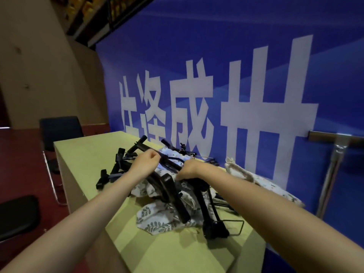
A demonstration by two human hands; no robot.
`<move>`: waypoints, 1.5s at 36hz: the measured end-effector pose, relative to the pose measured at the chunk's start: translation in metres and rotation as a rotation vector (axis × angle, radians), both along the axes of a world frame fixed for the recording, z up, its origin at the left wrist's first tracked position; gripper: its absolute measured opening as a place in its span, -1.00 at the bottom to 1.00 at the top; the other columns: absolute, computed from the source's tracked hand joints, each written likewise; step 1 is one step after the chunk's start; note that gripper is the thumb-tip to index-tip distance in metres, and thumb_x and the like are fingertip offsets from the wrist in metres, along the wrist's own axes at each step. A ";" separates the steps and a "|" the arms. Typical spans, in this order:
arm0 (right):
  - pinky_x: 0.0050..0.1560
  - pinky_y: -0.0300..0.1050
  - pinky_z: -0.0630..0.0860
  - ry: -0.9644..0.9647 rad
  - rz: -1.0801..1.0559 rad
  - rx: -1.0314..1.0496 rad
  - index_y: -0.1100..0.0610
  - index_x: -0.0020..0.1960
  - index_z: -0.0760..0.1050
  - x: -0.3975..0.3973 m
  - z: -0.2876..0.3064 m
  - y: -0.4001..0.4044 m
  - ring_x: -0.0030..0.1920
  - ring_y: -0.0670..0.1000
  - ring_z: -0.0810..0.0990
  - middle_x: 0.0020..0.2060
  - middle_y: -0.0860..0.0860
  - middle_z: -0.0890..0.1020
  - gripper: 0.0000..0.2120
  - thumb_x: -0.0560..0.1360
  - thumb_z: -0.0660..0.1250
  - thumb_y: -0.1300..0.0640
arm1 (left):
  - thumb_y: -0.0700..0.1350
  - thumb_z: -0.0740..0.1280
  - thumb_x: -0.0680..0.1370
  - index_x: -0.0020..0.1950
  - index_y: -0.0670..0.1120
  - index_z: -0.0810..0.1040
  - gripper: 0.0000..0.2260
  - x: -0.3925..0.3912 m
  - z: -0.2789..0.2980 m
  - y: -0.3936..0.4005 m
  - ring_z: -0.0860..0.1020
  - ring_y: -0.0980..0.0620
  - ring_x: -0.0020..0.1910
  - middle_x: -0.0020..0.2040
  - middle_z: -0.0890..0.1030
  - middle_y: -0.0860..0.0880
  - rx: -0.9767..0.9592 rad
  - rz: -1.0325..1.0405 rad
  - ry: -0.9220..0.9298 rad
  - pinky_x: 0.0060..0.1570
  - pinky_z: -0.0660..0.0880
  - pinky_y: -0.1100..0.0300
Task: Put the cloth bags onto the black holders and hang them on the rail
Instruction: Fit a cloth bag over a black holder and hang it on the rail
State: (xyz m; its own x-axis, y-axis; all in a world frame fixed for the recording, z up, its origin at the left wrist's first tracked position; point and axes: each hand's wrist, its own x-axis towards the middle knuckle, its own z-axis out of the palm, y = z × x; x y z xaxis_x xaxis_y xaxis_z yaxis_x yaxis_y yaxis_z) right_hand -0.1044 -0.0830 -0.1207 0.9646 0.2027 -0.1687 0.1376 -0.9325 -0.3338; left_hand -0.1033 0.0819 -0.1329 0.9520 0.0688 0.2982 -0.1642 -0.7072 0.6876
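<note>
While 2 hands [167,164] grip it — black holder [169,163] over bags [157,223]

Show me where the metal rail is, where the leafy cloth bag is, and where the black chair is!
metal rail [325,135]: head view, on its horizontal bar at the right.
leafy cloth bag [157,223]: head view, on its crumpled near edge on the table.
black chair [60,131]: head view, on its backrest.

The room was dim, the picture soft and slightly blurred throughout. Wide-angle distortion bent and tilted the edges. The desk [88,154] caught pale light, while the floor [21,150] lay dark.
</note>
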 end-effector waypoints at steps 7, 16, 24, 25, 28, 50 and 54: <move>-0.26 -0.10 0.30 -0.127 -0.050 0.267 0.09 0.30 0.39 -0.010 -0.023 -0.009 -0.29 0.10 0.40 -0.13 0.23 0.58 -0.63 0.52 0.22 0.05 | -0.08 0.17 0.60 -0.03 -0.10 0.55 -0.81 0.005 -0.016 0.003 0.54 -0.10 -0.04 -0.03 0.61 -0.11 -0.086 0.044 0.010 -0.12 0.38 0.09; -0.30 -0.09 0.27 -0.333 -0.031 0.694 0.21 0.11 0.51 -0.032 -0.007 -0.049 -0.35 0.05 0.34 -0.35 0.09 0.40 -0.75 0.58 0.22 0.06 | 0.05 0.04 0.67 0.20 -0.18 0.47 -0.63 0.007 0.018 -0.025 0.54 -0.10 -0.13 -0.04 0.58 -0.15 -0.354 -0.014 -0.004 -0.02 0.45 0.03; -0.41 -0.19 0.36 -0.490 0.004 0.974 0.20 0.04 0.53 -0.055 0.025 -0.080 -0.49 -0.09 0.37 -0.37 0.01 0.44 -0.88 0.59 0.23 0.20 | 0.10 0.04 0.67 0.28 -0.16 0.42 -0.60 -0.010 0.078 -0.089 0.58 -0.17 -0.04 0.10 0.57 -0.17 -0.717 -0.268 0.142 0.03 0.53 -0.03; -0.44 -0.24 0.36 -0.502 0.009 1.014 0.21 0.04 0.53 -0.058 0.028 -0.084 -0.51 -0.11 0.36 -0.39 -0.02 0.44 -0.88 0.59 0.23 0.23 | 0.09 0.06 0.66 0.22 -0.17 0.42 -0.63 -0.013 0.083 -0.099 0.59 -0.16 -0.10 0.02 0.57 -0.15 -0.740 -0.281 0.153 -0.01 0.54 -0.02; -0.43 -0.25 0.36 -0.515 0.016 1.097 0.10 -0.02 0.53 -0.065 0.039 -0.097 -0.51 -0.12 0.37 -0.40 -0.06 0.43 -0.89 0.59 0.24 0.23 | 0.01 0.11 0.65 0.07 -0.18 0.37 -0.75 -0.016 0.090 -0.122 0.55 -0.07 -0.33 -0.20 0.46 -0.10 -0.825 -0.243 0.086 -0.41 0.56 0.17; -0.39 -0.18 0.34 -0.460 -0.116 0.822 0.10 -0.10 0.52 -0.132 -0.014 -0.254 -0.43 -0.05 0.36 -0.35 0.02 0.42 -0.86 0.60 0.23 0.16 | 0.17 0.24 0.57 0.18 -0.14 0.49 -0.60 -0.013 0.106 -0.251 0.59 -0.12 -0.01 -0.01 0.58 -0.13 -1.303 -0.601 0.228 -0.18 0.55 -0.08; -0.30 -0.38 0.37 -0.489 -0.143 0.709 0.11 0.04 0.56 -0.157 -0.042 -0.285 -0.39 -0.24 0.46 -0.42 -0.22 0.54 -0.90 0.59 0.27 0.16 | 0.10 0.28 0.57 0.05 -0.12 0.50 -0.71 -0.016 0.090 -0.271 0.62 0.01 -0.22 -0.20 0.60 -0.02 -1.332 -0.542 0.182 -0.02 0.56 -0.01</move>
